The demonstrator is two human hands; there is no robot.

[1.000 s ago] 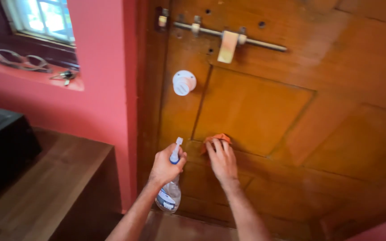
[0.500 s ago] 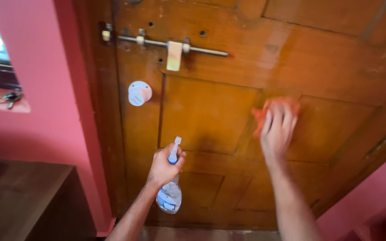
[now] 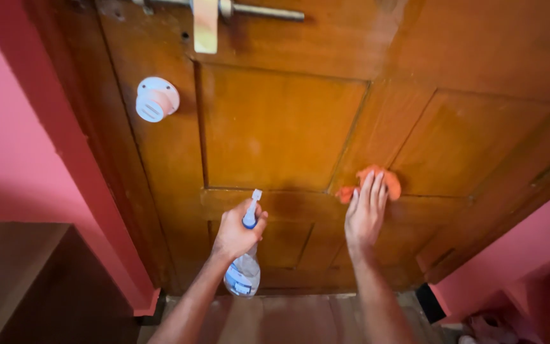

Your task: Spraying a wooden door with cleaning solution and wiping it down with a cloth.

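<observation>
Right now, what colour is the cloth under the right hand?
Orange. The cloth is pressed against the wooden door by the right hand, clearest in the head view.

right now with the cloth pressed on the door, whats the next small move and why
Probably slide the right hand and its orange cloth sideways along the rail between the panels. The cloth lies flat on the wooden door at that joint, while the left hand holds the spray bottle off the surface.
</observation>
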